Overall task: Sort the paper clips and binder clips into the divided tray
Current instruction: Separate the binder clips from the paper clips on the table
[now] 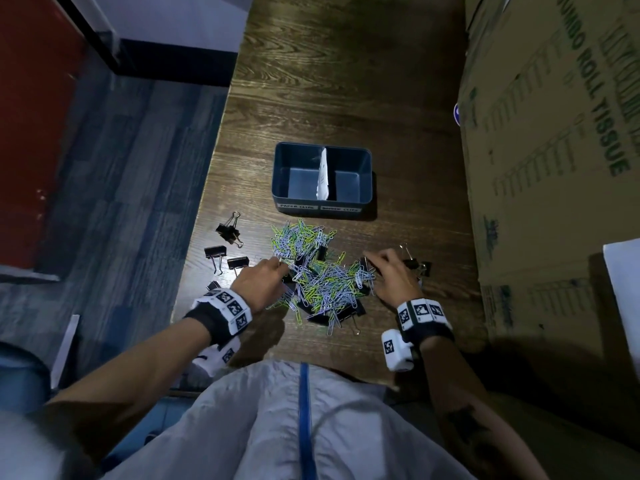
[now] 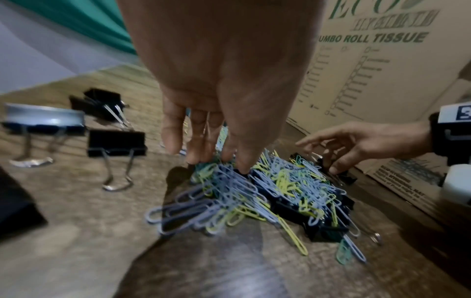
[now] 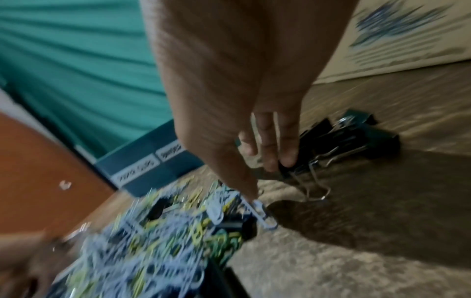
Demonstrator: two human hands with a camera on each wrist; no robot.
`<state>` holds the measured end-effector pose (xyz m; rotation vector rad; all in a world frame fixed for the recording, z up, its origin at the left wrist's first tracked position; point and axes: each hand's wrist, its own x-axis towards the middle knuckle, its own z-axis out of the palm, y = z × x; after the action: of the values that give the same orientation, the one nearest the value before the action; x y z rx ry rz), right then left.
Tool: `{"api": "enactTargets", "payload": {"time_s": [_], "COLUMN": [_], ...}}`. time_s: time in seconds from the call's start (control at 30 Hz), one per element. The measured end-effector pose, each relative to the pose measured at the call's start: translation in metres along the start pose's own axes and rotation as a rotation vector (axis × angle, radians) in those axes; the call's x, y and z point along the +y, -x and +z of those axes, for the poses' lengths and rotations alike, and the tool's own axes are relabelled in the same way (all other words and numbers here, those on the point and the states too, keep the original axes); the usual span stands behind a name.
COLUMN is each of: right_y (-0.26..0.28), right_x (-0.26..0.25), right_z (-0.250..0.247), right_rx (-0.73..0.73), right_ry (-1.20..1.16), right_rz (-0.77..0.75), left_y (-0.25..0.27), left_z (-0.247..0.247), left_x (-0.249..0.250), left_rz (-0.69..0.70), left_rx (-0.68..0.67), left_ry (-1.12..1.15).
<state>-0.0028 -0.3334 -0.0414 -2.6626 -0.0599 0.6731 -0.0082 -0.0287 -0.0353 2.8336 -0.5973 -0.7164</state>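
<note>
Head view: dark wood worktop [image 1: 346,81], blue divided tray [image 1: 323,202] near the middle, white paper divider, both compartments show bare floor; two labels on the near wall, left one reads "PAPER CLIPS". Just in front of the tray sits the pile [image 1: 311,268]: blue, green and yellow paper clips tangled over black binder clips. Loose binder clips [image 1: 229,230] lie apart left of the pile, a few more at its right edge. Left hand [image 1: 261,284] on the pile's left edge, fingers reaching into the clips. Right hand [image 1: 393,277] on the pile's right edge, fingers curved down. Cardboard box [image 1: 554,168] marked "ROLL TISSUE" stands along the right side. Left wrist view: left hand [image 2: 216,90] points down, fingers straight and close together, tips touching the top of the pile [image 2: 254,197]; no clip seen pinched. Three binder clips [image 2: 116,144] stand on the worktop to the left, handles toward camera. Right hand [image 2: 356,139] comes in from the right, fingers spread, tips down at a black clip by the box [image 2: 382,70]. Right wrist view, blurred: right hand [image 3: 254,110] fingertips pinch a black binder clip [image 3: 293,169] at its body, wire handles hanging toward the camera; more black clips just behind it. Thumb tip touches a paper clip at the pile [image 3: 165,231] edge. Tray [image 3: 153,161] wall with labels beyond the pile.
</note>
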Motion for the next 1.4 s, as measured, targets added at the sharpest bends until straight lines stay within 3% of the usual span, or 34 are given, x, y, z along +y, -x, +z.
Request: {"api": "enactTargets", "payload": {"time_s": [0.13, 0.4, 0.63, 0.8, 1.0, 1.2, 1.4], "right_y": [-0.009, -0.02, -0.018, -0.016, -0.016, -0.014, -0.008], "right_x": [-0.012, -0.038, -0.043, -0.053, -0.063, -0.061, -0.034], "right_z": [0.014, 0.029, 0.033, 0.026, 0.012, -0.006, -0.023], "right_rx": [-0.079, -0.062, 0.054, 0.055, 0.068, 0.158, 0.252], "right_ry": [0.065, -0.035, -0.118, -0.137, -0.246, -0.312, -0.39], "right_rz": [0.053, 0.108, 0.128, 0.116, 0.147, 0.141, 0.199], "left_y": [-0.015, -0.02, -0.019, -0.026, -0.041, -0.038, -0.027], "left_z": [0.014, 0.022, 0.025, 0.023, 0.009, 0.0, -0.016], "left_x": [0.015, 0.024, 0.009, 0.019, 0.025, 0.021, 0.004], "left_rz": [-0.127, -0.088, -0.102, -0.136, -0.085, -0.114, -0.137], "left_rx": [0.006, 0.122, 0.129, 0.134, 0.048, 0.017, 0.114], "left_ry": [0.091, 0.264, 0.152, 0.096, 0.052, 0.222, 0.526]}}
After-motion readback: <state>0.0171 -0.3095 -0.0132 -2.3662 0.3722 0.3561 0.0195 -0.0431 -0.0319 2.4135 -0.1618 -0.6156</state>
